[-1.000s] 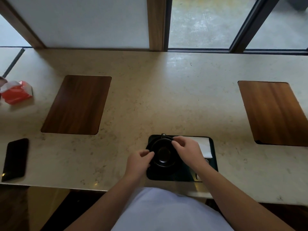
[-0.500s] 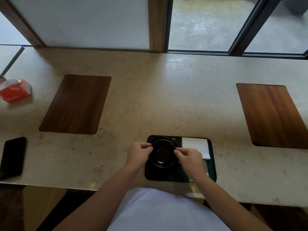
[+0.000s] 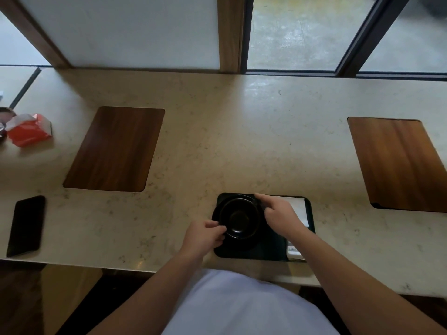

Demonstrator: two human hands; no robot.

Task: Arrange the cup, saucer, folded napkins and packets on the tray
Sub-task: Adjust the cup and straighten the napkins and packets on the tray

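The cup [image 3: 239,218] is being pinched at its near-left rim by the left fingers [image 3: 217,230] while the right fingers [image 3: 262,197], loosely spread, are being rested at its far side, on the saucer [image 3: 219,209] in the tray [image 3: 256,252], napkin [image 3: 298,205] beside, on the desk [image 3: 217,141].

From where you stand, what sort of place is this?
Likely a cafe or hotel lounge counter by a window: a long stone counter with inset wooden placemats, and a black serving tray holding a cup.
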